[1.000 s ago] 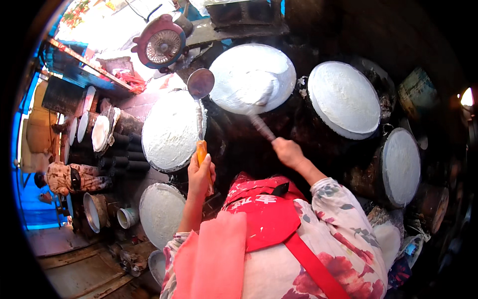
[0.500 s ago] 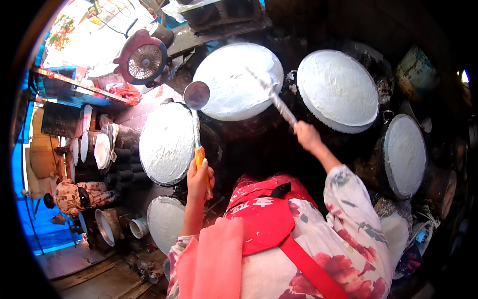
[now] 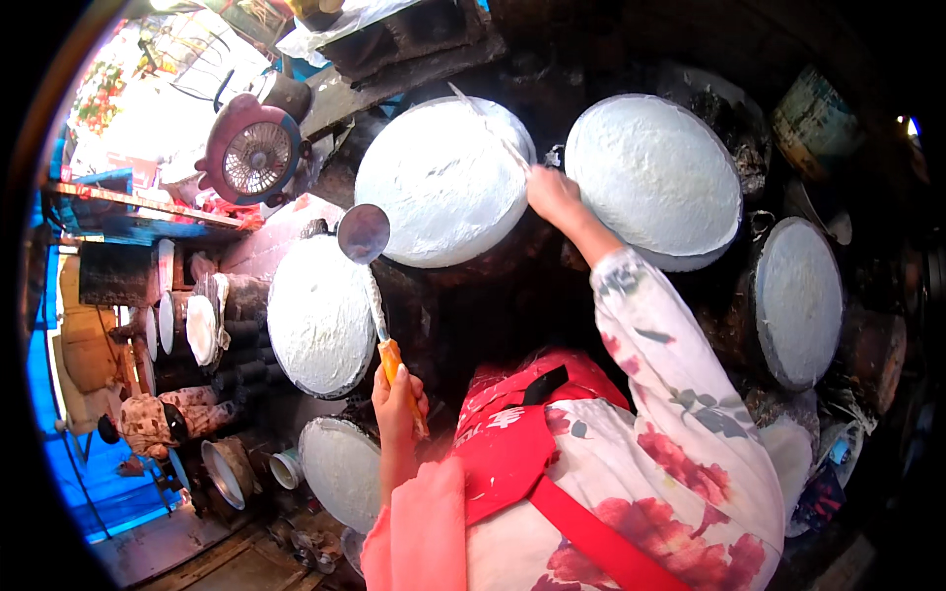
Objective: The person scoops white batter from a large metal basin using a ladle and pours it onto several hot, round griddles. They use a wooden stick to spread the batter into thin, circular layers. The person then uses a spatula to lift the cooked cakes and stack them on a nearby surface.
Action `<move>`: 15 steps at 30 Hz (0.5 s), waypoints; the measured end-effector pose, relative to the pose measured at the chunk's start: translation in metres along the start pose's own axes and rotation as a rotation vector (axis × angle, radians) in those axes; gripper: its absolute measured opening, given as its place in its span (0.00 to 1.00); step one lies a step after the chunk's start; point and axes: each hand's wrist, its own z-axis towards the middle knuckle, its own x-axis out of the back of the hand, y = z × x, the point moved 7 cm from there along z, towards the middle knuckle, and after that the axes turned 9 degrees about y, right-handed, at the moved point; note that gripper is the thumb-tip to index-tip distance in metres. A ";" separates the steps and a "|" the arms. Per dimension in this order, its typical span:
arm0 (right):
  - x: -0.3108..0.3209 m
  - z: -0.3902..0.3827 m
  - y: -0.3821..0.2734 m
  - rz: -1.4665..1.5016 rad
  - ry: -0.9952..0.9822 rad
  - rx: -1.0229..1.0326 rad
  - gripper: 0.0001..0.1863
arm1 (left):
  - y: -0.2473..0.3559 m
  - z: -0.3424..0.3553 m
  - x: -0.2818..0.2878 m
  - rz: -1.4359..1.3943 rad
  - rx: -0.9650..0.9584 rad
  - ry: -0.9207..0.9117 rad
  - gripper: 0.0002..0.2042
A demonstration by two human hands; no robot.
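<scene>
My left hand (image 3: 396, 406) is closed around the orange handle of a metal ladle (image 3: 364, 234). The ladle points upward, its bowl beside the far edge of the left round pan, which is topped with white (image 3: 320, 325). In my right hand (image 3: 555, 197) is a long, thin stick (image 3: 490, 126) smeared with white. It lies at a slant over the round white surface (image 3: 424, 197) of the far middle pan, its tip reaching the far rim. Whether it touches the surface I cannot tell. My right hand is just at that pan's right rim.
More white-topped round pans stand at far right (image 3: 655, 177), right (image 3: 798, 300) and lower left (image 3: 340, 471). A fan (image 3: 258, 153) is at upper left, near a shelf (image 3: 148, 202). Another person (image 3: 172, 419) in patterned clothes is at far left. A rusty drum (image 3: 813, 123) stands at upper right.
My right hand has moved left and away from me, up to the rim of the far middle pan. The stick has swung across toward the far rim. My left hand still holds the ladle.
</scene>
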 end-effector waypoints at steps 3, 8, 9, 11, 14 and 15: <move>0.013 0.040 -0.019 -0.035 0.103 0.100 0.14 | 0.006 0.002 -0.009 -0.015 -0.011 -0.002 0.15; 0.005 -0.035 -0.044 0.110 0.093 0.335 0.14 | 0.007 0.003 -0.001 -0.026 -0.021 0.052 0.15; 0.017 -0.062 -0.041 0.165 0.143 0.363 0.15 | 0.004 0.002 0.003 -0.035 -0.018 0.058 0.15; 0.027 -0.085 -0.008 0.211 0.143 0.147 0.14 | 0.005 0.002 0.004 -0.040 -0.015 0.061 0.15; 0.012 -0.083 0.032 0.124 0.143 -0.020 0.12 | 0.003 0.005 -0.002 -0.057 0.011 0.017 0.15; 0.003 -0.084 0.029 0.065 0.093 -0.017 0.12 | 0.003 0.005 -0.006 -0.065 0.021 0.003 0.15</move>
